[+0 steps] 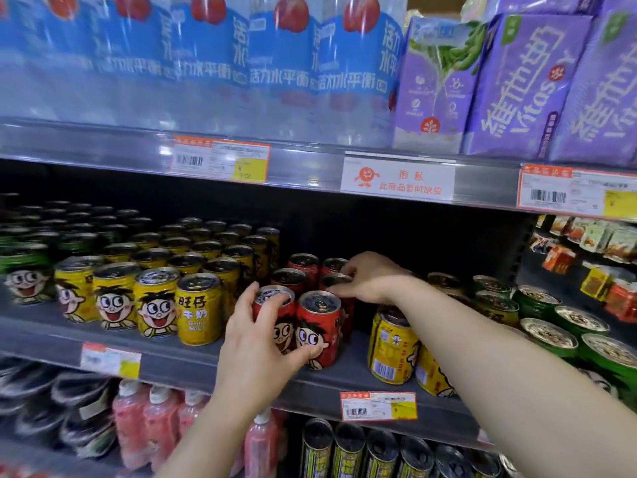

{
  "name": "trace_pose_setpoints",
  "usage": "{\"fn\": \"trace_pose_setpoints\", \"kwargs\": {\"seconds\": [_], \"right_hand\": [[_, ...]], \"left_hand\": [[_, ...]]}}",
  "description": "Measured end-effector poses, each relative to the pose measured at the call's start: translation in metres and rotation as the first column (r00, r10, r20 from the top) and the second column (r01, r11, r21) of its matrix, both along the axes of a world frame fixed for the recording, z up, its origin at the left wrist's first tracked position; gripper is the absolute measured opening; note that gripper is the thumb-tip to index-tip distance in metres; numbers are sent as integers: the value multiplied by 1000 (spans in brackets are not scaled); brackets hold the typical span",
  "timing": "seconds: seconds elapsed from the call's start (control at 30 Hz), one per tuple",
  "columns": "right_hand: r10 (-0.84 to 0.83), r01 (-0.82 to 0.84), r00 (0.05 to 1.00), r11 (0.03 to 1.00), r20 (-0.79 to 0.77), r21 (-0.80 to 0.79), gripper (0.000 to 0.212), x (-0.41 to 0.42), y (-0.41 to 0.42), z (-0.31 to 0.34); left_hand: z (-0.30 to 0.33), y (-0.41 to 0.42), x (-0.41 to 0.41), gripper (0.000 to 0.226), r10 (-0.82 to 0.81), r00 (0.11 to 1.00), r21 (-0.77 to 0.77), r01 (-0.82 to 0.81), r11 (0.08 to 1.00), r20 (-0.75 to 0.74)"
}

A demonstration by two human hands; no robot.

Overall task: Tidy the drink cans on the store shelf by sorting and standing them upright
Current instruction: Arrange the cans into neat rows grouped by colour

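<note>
On the middle shelf (193, 360) stand rows of cartoon-face cans. My left hand (256, 350) wraps around an upright red can (274, 303) at the shelf front, touching a second red can (319, 326) beside it. My right hand (367, 279) reaches further back, fingers on the top of a red can (336, 281) in the second row; more red cans (303, 263) stand behind. Yellow cans (198, 308) fill the left in neat rows. Two yellow cans (393, 346) stand under my right forearm, partly hidden. Green cans (548, 336) crowd the right.
An upper shelf holds blue bottled-water packs (275, 63) and purple drink cartons (517, 88). Price tags (379, 405) hang on the shelf rails. Pink bottles (151, 419) and dark cans (348, 450) sit below. Snack packets (593, 257) hang at far right.
</note>
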State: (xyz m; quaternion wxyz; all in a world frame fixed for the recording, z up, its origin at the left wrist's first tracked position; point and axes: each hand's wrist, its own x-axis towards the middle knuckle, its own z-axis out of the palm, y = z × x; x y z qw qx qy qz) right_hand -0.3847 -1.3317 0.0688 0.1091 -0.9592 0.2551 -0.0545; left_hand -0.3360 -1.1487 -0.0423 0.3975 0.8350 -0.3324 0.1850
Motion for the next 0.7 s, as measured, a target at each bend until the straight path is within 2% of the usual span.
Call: {"fn": "trace_pose_setpoints", "kwargs": {"seconds": [0.1, 0.27, 0.53, 0.63, 0.7], "right_hand": [[41, -43, 998, 998, 40, 48, 61, 2, 1, -3], [59, -90, 988, 972, 142, 219, 44, -9, -8, -1], [85, -108, 989, 976, 124, 189, 37, -15, -10, -5], [56, -92, 981, 976, 184, 198, 37, -26, -15, -2], [27, -79, 969, 975, 244, 208, 34, -40, -23, 3]], "left_hand": [[0, 4, 2, 86, -31, 1000, 8, 31, 999, 1], [4, 10, 6, 90, -90, 996, 34, 91, 995, -11], [4, 6, 6, 94, -94, 995, 32, 95, 995, -39], [4, 4, 3, 105, -99, 991, 10, 100, 995, -85], [7, 3, -2, 111, -65, 996, -1, 65, 998, -55]]}}
